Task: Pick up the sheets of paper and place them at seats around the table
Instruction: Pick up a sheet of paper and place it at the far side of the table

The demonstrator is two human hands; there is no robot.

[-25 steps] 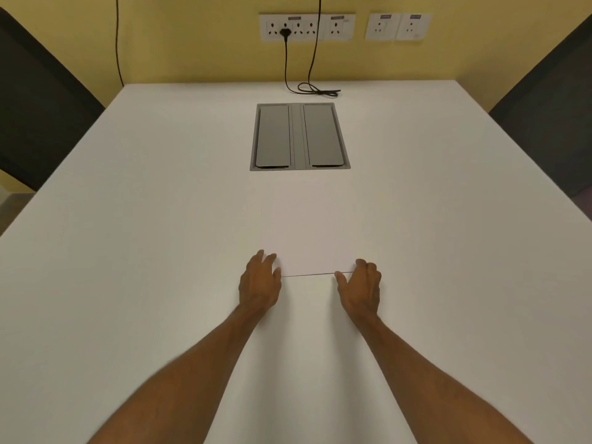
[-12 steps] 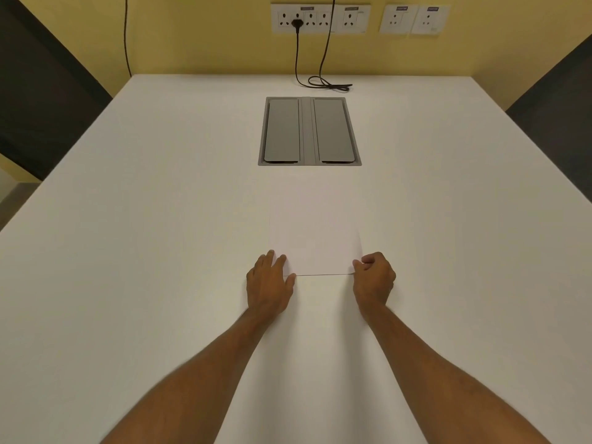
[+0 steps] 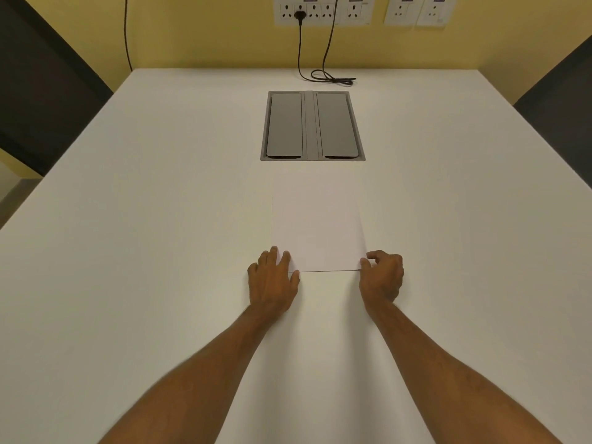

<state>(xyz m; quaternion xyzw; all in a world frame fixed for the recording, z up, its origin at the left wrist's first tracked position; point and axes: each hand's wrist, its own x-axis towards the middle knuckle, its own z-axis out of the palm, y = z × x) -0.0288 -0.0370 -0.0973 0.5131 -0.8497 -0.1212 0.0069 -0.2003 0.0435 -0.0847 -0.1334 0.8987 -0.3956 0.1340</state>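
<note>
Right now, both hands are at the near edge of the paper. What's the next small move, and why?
Probably raise the near right corner slightly with the right hand, which seems to pinch it already. The paper lies flat on the table, so an edge must come up before it can be lifted. The left hand lies flat on the near left corner and could then slide under.

Table: plain off-white, unpatterned; sheets of paper: plain white with a faint pinkish cast, a thin dark line along the near edge; cable box: mid-grey frame, two matching grey lids; wall: flat mustard yellow; socket plates: white, small dark labels on top; cable: black; left panel and right panel: plain charcoal.
</note>
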